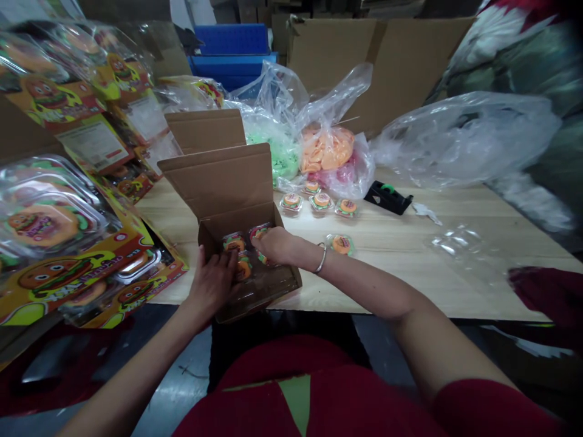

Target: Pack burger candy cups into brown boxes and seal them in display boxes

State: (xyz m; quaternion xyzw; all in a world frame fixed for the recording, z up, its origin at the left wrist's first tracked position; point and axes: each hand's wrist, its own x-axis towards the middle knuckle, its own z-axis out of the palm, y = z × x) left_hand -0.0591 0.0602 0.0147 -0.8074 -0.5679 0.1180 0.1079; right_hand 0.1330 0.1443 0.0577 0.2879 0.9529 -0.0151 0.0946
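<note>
An open cardboard box (228, 182) stands at the near edge of the table, its lid flaps raised at the back. Inside lie several small clear plastic packs with burger-shaped pieces, among them one burger pack (234, 243) at the left. My right hand (276, 246) reaches in from the right, its fingers closed on another burger pack (259, 232) beside the box's right wall. Over the left wall comes my left hand (215, 276), fingers extended and resting by a pack (243, 267) in the front left. Its fingertips are partly hidden in shadow.
Several burger packs (321, 202) sit right of the box, with a nearer pack (341, 244) alone. Behind are bags of green pieces (285, 161) and orange pieces (325, 149). A black tape dispenser (388, 198) and clear plastic shells (455, 240) lie rightward. Printed burger packages (68, 261) crowd the left.
</note>
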